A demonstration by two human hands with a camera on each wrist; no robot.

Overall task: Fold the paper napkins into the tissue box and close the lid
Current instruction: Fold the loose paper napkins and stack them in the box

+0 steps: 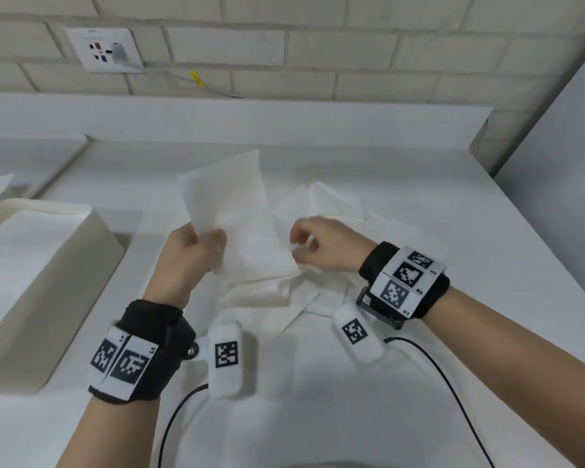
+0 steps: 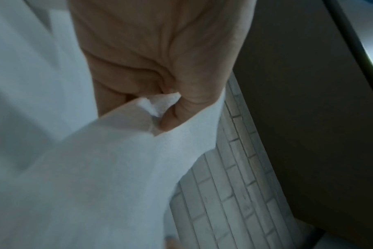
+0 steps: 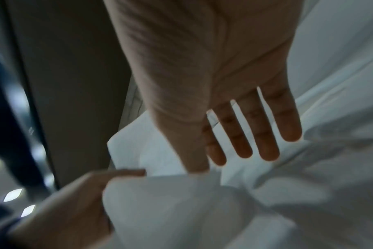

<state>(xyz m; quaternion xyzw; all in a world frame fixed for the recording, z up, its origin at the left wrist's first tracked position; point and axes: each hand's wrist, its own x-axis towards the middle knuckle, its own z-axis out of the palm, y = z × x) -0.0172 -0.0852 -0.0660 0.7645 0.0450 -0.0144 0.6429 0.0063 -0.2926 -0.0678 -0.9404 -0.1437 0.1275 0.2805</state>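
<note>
Two hands lift one paper napkin above a loose pile of napkins on a white table.
Left hand pinches its near edge; right hand pinches the opposite corner, other fingers relaxed, likely stretching it to fold. An open tissue box waits at left.

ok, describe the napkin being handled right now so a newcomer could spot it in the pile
Start at the white counter under the brick wall, right of the cream rectangular tissue box, where loose white paper napkins lie in a heap. The one meant is the white paper napkin raised above that heap, pinched by the left hand, with the right hand at its lower corner. It alone stands up off the counter.
</note>
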